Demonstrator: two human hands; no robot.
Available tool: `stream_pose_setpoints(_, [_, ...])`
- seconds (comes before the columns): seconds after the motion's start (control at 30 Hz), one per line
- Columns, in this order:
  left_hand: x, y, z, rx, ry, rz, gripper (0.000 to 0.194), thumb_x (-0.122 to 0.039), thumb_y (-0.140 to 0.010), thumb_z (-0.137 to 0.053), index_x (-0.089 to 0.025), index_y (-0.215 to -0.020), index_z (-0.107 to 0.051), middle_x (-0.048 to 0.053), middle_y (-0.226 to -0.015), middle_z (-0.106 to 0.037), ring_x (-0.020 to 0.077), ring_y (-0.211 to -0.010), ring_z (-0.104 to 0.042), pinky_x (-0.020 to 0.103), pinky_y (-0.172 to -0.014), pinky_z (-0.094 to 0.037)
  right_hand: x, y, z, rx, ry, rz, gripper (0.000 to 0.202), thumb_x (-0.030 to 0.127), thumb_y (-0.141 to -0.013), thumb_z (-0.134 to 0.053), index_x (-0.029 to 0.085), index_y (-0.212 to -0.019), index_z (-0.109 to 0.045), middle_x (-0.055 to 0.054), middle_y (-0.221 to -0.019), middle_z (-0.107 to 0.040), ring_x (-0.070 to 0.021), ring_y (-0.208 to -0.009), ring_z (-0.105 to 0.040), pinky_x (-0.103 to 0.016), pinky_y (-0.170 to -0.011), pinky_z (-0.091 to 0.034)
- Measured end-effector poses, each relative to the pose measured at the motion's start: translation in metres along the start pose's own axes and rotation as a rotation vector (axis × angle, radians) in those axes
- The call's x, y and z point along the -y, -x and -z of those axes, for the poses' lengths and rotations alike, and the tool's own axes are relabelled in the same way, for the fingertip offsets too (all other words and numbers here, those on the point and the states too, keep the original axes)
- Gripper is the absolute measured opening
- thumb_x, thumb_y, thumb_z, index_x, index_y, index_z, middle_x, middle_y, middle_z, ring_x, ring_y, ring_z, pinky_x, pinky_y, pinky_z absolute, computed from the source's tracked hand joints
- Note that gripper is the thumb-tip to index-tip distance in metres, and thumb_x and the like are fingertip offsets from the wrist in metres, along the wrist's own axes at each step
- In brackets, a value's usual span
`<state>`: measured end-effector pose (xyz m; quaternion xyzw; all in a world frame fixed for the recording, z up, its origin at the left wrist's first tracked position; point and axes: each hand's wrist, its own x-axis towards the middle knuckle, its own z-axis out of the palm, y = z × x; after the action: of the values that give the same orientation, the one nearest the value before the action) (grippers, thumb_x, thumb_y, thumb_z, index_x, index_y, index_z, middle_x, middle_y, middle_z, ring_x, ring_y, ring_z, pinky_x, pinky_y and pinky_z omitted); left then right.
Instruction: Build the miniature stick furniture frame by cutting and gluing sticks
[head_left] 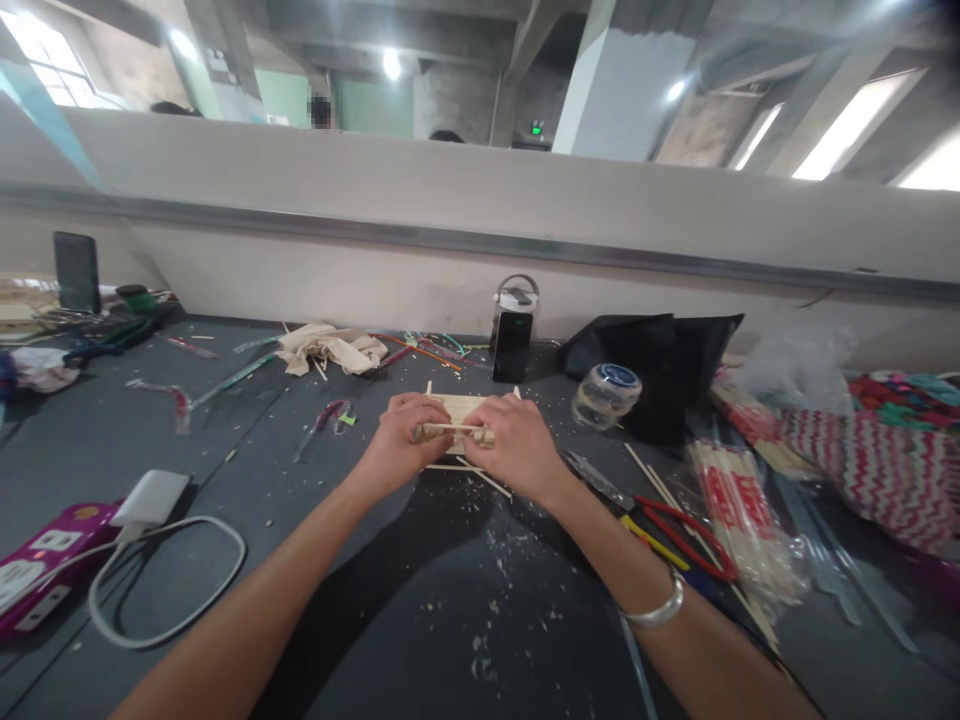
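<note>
Stick model (466, 408), one, in two hands (405, 442) (516, 445)

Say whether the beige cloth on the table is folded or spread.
Neither: the beige cloth is crumpled, lying in a bunched heap with uneven creases on the dark table.

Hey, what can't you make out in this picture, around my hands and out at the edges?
In the head view:
Wooden piece: partly hidden by your left hand and right hand, so its full shape can't be told.
Middle phone: anything on its screen is too small to read.
Stick packet: red lettering too blurred to read.
Power strip: cut off by the left edge.
Striped cloth: cut off by the right edge.
</note>
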<state>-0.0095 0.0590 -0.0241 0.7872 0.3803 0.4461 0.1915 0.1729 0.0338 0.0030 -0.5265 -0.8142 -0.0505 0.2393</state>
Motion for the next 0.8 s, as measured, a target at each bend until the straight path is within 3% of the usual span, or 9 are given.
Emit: stream_pose_setpoints(0.8, [-0.0009,-0.0002,0.0024,0.019,0.017,0.052,0.006,-0.017,-0.073,-0.067,-0.023,-0.072,-0.068,0.003,-0.086,-0.072,0.0253,-0.105,-0.056,0.044,-0.095,-0.041,-0.0018,-0.0006,-0.0007,0.006,-0.026,0.006,0.005,0.023,-0.080,-0.065,0.022,-0.077,-0.069,-0.001,-0.082,-0.070,-0.0200,-0.082,-0.057,-0.031,-0.072,-0.034])
